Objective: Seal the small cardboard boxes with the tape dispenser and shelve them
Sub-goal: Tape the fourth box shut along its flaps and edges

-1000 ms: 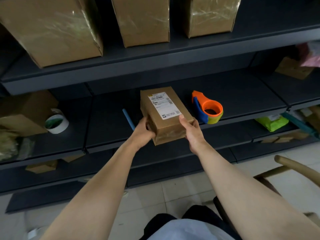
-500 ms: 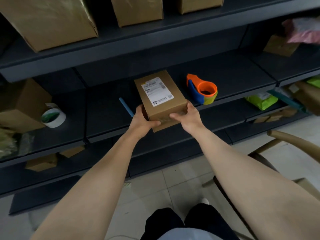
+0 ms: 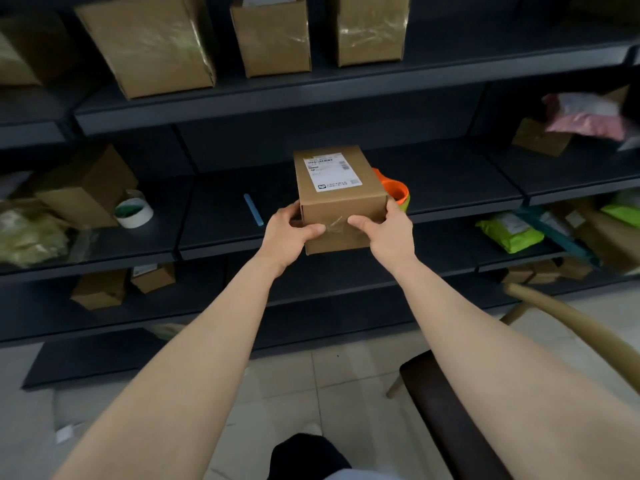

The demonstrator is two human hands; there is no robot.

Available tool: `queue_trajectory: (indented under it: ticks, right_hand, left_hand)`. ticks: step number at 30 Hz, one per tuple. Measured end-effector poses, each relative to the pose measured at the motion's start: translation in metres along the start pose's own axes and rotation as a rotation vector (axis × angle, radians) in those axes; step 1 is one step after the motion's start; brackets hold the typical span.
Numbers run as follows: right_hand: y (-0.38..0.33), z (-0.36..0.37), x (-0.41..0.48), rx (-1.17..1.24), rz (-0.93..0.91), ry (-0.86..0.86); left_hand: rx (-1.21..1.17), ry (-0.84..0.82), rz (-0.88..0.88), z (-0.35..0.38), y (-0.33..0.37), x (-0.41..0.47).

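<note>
I hold a small cardboard box (image 3: pixel 341 199) with a white shipping label on top in front of the middle shelf (image 3: pixel 450 188). Clear tape shows on its near end. My left hand (image 3: pixel 289 233) grips the near left corner and my right hand (image 3: pixel 384 233) grips the near right corner, thumbs pressed on the taped end. The orange tape dispenser (image 3: pixel 396 192) stands on the shelf right behind the box, mostly hidden by it.
Three taped boxes stand on the upper shelf (image 3: pixel 311 95). A blue pen (image 3: pixel 253 209), a white tape roll (image 3: pixel 133 211) and a brown box (image 3: pixel 86 192) lie at the left. Green parcels (image 3: pixel 509 232) are at the right. A wooden chair (image 3: pixel 568 327) stands at my right.
The box has been lifted and turned straighter, and it now covers most of the tape dispenser. Both thumbs have moved onto the taped near end. My view has tilted up.
</note>
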State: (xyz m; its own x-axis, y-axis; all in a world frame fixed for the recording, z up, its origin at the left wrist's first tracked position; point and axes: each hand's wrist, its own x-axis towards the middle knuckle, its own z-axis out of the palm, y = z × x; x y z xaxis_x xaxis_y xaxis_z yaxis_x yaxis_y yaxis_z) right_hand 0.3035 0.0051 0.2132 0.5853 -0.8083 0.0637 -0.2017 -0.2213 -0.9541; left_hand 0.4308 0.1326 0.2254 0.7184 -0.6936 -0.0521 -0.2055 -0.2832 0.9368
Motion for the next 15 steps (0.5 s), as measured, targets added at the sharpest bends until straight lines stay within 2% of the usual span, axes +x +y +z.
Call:
queue_trajectory:
  ticks: [15]
  right_hand:
    - [-0.032, -0.141, -0.062, 0.069, -0.223, 0.094]
  left_hand:
    - [-0.077, 0.042, 0.217, 0.079, 0.103, -0.097]
